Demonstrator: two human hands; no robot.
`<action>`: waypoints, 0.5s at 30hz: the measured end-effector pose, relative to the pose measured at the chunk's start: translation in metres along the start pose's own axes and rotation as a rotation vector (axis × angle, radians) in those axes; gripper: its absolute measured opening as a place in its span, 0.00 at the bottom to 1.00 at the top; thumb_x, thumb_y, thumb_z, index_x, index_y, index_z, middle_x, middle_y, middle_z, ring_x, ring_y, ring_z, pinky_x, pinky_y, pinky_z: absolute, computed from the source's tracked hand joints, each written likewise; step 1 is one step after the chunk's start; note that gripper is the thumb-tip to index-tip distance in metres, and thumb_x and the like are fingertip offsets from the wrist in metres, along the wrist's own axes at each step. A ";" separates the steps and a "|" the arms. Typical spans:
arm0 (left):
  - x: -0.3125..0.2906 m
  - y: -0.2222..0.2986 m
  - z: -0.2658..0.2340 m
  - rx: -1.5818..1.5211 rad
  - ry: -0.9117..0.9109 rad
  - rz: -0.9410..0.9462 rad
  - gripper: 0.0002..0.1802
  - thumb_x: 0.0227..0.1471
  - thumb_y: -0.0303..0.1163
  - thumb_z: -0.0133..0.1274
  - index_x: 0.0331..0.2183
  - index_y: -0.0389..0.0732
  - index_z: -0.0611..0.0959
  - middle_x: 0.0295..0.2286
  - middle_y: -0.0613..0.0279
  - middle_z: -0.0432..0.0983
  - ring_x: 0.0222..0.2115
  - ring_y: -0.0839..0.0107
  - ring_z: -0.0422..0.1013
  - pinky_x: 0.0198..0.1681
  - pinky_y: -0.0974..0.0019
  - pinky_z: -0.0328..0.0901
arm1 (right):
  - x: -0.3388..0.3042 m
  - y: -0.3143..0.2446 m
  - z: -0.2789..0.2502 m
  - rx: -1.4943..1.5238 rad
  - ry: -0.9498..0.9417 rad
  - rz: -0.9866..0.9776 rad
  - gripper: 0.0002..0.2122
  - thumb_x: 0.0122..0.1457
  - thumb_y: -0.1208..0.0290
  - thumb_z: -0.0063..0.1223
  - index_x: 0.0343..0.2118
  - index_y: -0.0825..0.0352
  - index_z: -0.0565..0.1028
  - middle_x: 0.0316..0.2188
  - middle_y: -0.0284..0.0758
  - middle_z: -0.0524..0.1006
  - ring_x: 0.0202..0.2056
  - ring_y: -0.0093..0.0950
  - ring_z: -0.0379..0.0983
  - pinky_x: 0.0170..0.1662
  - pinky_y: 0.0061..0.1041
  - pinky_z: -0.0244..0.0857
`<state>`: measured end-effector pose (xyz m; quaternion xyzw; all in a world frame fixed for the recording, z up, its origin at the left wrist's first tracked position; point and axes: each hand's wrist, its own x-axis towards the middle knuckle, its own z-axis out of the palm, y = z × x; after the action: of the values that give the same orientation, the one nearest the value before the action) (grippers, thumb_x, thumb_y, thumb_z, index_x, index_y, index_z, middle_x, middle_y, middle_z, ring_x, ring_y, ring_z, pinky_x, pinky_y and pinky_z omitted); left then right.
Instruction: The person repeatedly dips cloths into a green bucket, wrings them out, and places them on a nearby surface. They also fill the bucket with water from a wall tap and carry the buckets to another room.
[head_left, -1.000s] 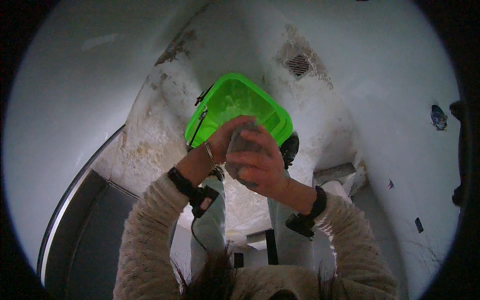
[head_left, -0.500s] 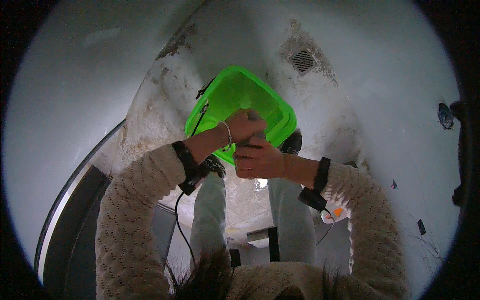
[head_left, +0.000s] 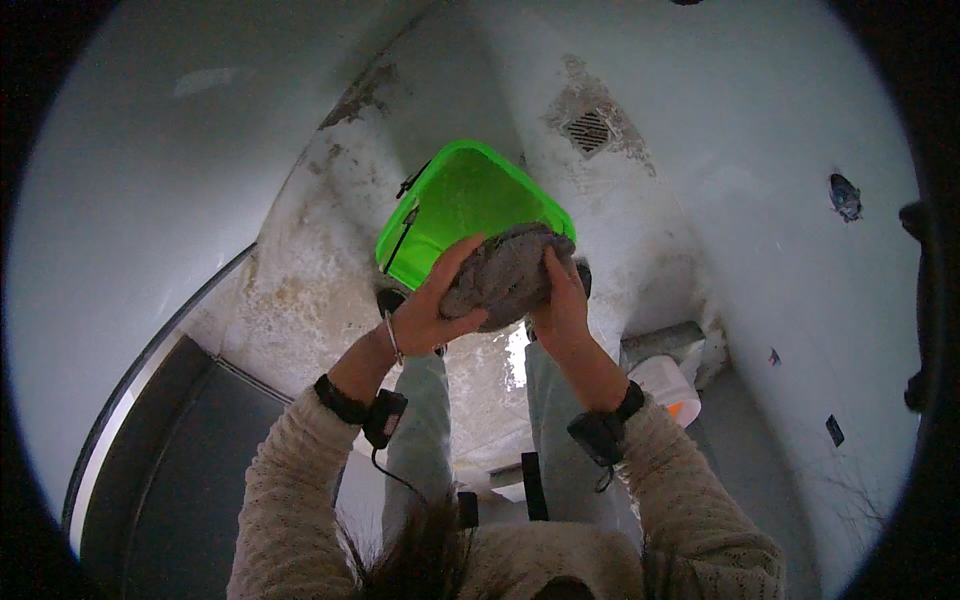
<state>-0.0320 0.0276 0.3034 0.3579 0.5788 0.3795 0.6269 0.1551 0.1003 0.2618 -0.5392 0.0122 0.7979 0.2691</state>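
Both hands held a bunched grey cloth (head_left: 508, 272) between them, the left hand (head_left: 432, 310) cupped along its left side and the right hand (head_left: 562, 305) pressed against its right, fingers spread over the folds. The cloth was in front of the body and hid the near part of a green bucket (head_left: 465, 190); whether it touched the rim could not be told. A thin bracelet (head_left: 392, 338) circled the left wrist, and a small black box (head_left: 385, 417) was strapped just behind it; the right wrist bore a similar one. Beyond the cuffs came beige knitted sleeves (head_left: 295, 480). The bucket stood on a stained pale floor (head_left: 300, 285), with a square drain (head_left: 588, 132) farther off to the right. A white tub (head_left: 663, 382) with an orange patch sat near the right forearm.
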 end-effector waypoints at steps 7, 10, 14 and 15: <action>-0.002 -0.019 -0.019 -0.119 -0.015 -0.455 0.29 0.45 0.31 0.59 0.49 0.37 0.68 0.41 0.57 0.69 0.44 0.70 0.65 0.45 0.64 0.62 | 0.002 -0.004 0.006 -0.124 -0.114 -0.056 0.18 0.58 0.68 0.48 0.50 0.64 0.62 0.48 0.35 0.66 0.50 0.31 0.63 0.52 0.30 0.58; -0.003 -0.019 -0.017 -0.184 0.212 -0.420 0.22 0.47 0.35 0.57 0.43 0.35 0.73 0.36 0.59 0.73 0.40 0.74 0.68 0.40 0.66 0.64 | 0.005 -0.002 0.000 -0.520 -0.058 -0.258 0.20 0.57 0.68 0.49 0.51 0.66 0.61 0.50 0.39 0.64 0.52 0.35 0.60 0.53 0.32 0.56; -0.001 -0.004 -0.005 -0.872 0.519 -0.522 0.19 0.52 0.41 0.52 0.39 0.37 0.75 0.33 0.63 0.74 0.37 0.77 0.67 0.38 0.69 0.63 | 0.004 0.006 0.000 -1.433 0.098 -0.680 0.26 0.49 0.73 0.55 0.53 0.64 0.60 0.52 0.41 0.62 0.55 0.36 0.57 0.58 0.31 0.49; -0.001 0.001 -0.002 -0.778 0.526 -0.509 0.19 0.52 0.42 0.51 0.39 0.37 0.76 0.33 0.64 0.73 0.36 0.78 0.67 0.38 0.70 0.63 | 0.001 0.008 0.003 -1.419 -0.040 -0.806 0.29 0.47 0.75 0.56 0.54 0.64 0.59 0.53 0.42 0.60 0.56 0.36 0.55 0.58 0.31 0.48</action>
<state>-0.0343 0.0275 0.3046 -0.1600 0.6013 0.4791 0.6191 0.1492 0.0948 0.2603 -0.5301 -0.6956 0.4672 0.1300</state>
